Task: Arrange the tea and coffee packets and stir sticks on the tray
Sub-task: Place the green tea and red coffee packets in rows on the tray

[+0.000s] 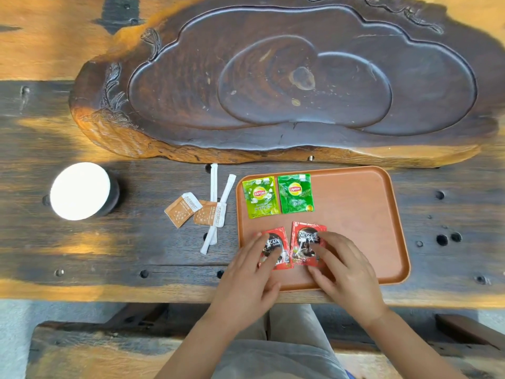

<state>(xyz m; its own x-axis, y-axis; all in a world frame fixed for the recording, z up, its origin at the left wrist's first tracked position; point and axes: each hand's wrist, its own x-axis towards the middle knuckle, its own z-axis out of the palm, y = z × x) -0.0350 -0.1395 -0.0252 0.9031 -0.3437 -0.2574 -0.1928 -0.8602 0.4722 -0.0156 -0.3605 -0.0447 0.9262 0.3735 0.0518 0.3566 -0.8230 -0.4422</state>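
Note:
An orange-brown tray [363, 214] lies on the wooden table. Two green Lipton tea packets sit side by side in its far left corner: a light green one [261, 196] and a darker green one [296, 193]. Below them lie two red Nescafe coffee packets. My left hand [251, 272] rests its fingertips on the left coffee packet [274, 248]. My right hand [344, 272] presses its fingers on the right coffee packet [306, 242]. Left of the tray, on the table, are two white wrapped stir sticks [216, 203] and two tan sugar packets [182, 210] [207, 213].
A large carved dark wooden tea board [273, 77] fills the far side of the table. A round white-topped container [82, 191] stands at the left. The right half of the tray holds nothing. My lap and a bench show below the table edge.

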